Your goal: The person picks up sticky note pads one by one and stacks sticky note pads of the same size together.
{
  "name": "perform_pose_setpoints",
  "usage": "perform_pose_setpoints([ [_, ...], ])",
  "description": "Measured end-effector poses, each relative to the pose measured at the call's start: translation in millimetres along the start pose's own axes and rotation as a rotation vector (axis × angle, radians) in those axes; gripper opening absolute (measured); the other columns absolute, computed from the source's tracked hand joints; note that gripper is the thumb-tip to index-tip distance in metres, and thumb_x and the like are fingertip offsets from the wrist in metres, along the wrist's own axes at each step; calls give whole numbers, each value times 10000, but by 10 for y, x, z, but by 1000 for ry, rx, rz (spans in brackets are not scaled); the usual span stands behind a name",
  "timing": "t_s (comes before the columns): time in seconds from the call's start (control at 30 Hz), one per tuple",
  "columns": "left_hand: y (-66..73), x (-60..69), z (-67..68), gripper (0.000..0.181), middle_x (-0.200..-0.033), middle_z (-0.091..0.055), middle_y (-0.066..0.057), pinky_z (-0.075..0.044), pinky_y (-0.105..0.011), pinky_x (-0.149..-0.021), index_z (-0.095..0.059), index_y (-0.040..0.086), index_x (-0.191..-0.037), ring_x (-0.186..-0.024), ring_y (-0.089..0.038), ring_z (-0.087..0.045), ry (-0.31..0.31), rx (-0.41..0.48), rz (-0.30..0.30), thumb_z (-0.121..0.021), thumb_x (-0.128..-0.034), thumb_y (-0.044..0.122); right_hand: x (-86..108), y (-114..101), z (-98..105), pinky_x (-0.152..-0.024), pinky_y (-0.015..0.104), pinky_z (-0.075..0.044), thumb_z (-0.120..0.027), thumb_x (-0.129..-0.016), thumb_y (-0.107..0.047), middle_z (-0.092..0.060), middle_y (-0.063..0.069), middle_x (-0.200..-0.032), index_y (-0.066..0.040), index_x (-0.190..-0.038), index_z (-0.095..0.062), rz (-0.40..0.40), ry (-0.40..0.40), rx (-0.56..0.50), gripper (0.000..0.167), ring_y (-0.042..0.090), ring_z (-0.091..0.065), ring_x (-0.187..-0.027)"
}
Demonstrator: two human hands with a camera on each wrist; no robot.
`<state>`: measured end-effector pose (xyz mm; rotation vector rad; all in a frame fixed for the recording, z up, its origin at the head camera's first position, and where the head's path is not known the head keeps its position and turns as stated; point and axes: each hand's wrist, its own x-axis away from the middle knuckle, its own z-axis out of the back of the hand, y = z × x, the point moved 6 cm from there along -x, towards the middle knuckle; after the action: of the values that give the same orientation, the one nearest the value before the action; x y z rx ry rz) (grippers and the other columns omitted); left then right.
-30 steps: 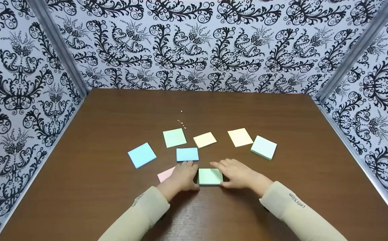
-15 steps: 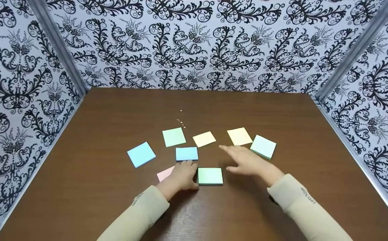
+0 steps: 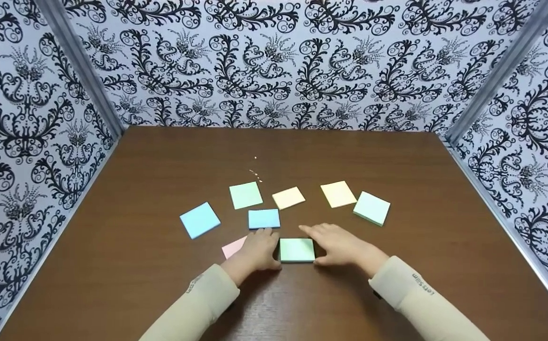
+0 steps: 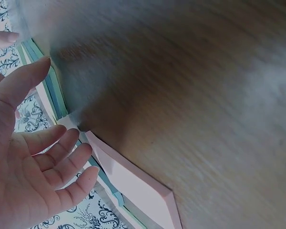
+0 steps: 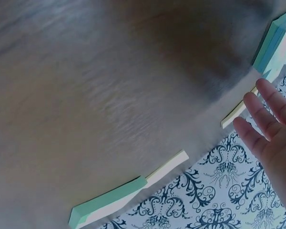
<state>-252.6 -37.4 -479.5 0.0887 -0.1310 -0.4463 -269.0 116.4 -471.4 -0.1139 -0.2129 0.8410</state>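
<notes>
A small stack of sticky notes (image 3: 296, 250), light green on top, lies on the table between my hands. Its side shows green and blue layers in the left wrist view. My left hand (image 3: 257, 248) is at the stack's left side with loosely bent fingers, thumb toward its near corner. At the right side is my right hand (image 3: 338, 244), thumb by the near corner and fingers spread past the far one. Whether either hand touches the stack is hard to tell. Partly hidden by my left hand is a pink sticky note pad (image 3: 234, 247), seen more fully in the left wrist view.
Beyond my hands lie a small blue pad (image 3: 264, 219), a larger blue pad (image 3: 200, 220), a green pad (image 3: 246, 195), a small yellow pad (image 3: 288, 197), a larger yellow pad (image 3: 338, 193) and a thick pale green pad (image 3: 372, 207). Patterned walls enclose the brown table (image 3: 160, 161).
My right hand lifted away toward the upper right half a second ago and is now back at the stack's right side. My left hand and the pads look unmoved.
</notes>
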Motion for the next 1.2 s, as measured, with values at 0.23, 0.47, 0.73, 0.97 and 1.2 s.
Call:
perform_pose_setpoints([
  [0.23, -42, 32, -5, 681, -1131, -541, -132, -444, -444, -844, -530, 27, -1184, -1045, -293, -511, -20, 30, 22, -746, -695, 450, -47, -41, -22, -997, 464, -338, -701, -787, -327, -478, 115, -1312, -91, -1439, -249, 4, -2, 27, 827, 289, -448, -1194],
  [0.47, -182, 114, 95, 702, -1150, -536, -166, -436, -448, -886, -493, -4, -1224, -1061, -328, -523, -8, 152, -8, -755, -712, 398, -73, -69, 25, -993, 465, -340, -684, -802, -352, -476, 113, -1319, -77, -1440, -243, 14, 7, -2, 823, 289, -451, -1189],
  [0.73, -599, 356, 227, 703, -1161, -530, -219, -447, -472, -876, -491, -63, -1232, -1064, -376, -525, 58, 192, 84, -768, -702, 306, -291, -90, 279, -1002, 493, -331, -644, -850, -279, -468, 171, -1311, -14, -1396, -318, 27, 81, 14, 689, 333, -441, -1200],
  [0.97, -686, 517, 203, 675, -1117, -525, -211, -440, -478, -866, -499, -76, -1198, -1031, -368, -511, 55, 221, 139, -771, -695, 282, -791, -237, 354, -949, 427, -399, -653, -839, -156, -544, 185, -1172, 43, -1259, -478, 42, 61, 100, 497, 321, -514, -1104],
  [1.2, -674, 488, 98, 697, -1052, -526, -186, -431, -472, -834, -522, -60, -1155, -970, -341, -500, 19, 181, 170, -802, -658, 341, -1149, -360, 227, -1023, 397, -343, -697, -810, -186, -528, 178, -1236, 43, -1243, -497, -12, -49, 116, 529, 309, -497, -1158],
])
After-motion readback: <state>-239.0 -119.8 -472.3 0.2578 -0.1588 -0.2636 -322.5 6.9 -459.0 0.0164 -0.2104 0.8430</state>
